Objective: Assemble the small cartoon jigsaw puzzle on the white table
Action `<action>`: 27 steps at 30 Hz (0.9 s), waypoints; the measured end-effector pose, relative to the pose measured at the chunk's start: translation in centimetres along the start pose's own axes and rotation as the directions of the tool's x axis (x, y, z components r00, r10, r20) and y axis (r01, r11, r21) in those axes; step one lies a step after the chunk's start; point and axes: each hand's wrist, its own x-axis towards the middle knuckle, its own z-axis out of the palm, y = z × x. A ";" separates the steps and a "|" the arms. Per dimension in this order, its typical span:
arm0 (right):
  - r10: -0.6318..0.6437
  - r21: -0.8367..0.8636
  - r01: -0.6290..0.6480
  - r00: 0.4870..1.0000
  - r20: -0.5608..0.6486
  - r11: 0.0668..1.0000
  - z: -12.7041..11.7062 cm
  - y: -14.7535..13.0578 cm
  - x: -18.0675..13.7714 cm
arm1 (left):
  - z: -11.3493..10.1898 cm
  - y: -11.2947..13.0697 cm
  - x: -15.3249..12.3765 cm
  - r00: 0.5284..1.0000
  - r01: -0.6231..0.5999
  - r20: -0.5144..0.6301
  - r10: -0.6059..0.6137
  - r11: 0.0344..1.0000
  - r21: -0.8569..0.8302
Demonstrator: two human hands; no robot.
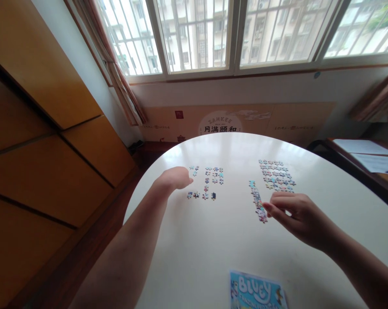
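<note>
Taking twelve o'clock as straight ahead toward the window (235, 38), a narrow strip of puzzle pieces (256, 195) is lying on the white surface (194, 253), its long axis running from about eleven o'clock to five. The right hand (297, 212) is hovering low at the strip's three o'clock side, and it is clearly the nearer of the two. Its thumb and forefinger are pointing toward nine o'clock, their tips sitting close together at the strip's edge; whether they are clamping a piece I cannot tell. Most of the strip is stretching away from those tips toward eleven o'clock, with a shorter end toward six.

The rows of pieces (274, 173) are lying at twelve o'clock from the right hand. The left hand (177, 177) is hanging well apart, at ten o'clock from the strip, with loose pieces (207, 180) lying between. Its fingers are mostly hiding behind the hand, so I cannot tell their state. At six o'clock a blue printed item (its big lettering reading "Bluey") is lying (256, 289), touched by neither hand.
</note>
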 end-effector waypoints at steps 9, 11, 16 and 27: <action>0.007 0.009 -0.007 1.000 -0.007 1.000 -0.3 0.1 -0.3 | -0.1 -0.5 0.7 0.924 0.131 -0.336 -0.184 0.976 -0.174; -0.003 0.011 0.003 1.000 -0.006 1.000 -0.3 0.0 -0.2 | 0.3 -0.8 1.2 0.899 0.133 -0.390 -0.200 0.973 -0.191; -0.013 0.003 0.013 1.000 -0.016 1.000 -0.2 0.0 -0.2 | 1.1 -1.4 2.3 0.866 0.167 -0.426 -0.261 0.955 -0.246; -0.003 0.000 0.003 0.999 -0.033 1.000 -0.3 -0.2 -0.2 | 2.4 -0.7 3.3 0.880 0.043 -0.453 -0.141 0.975 -0.220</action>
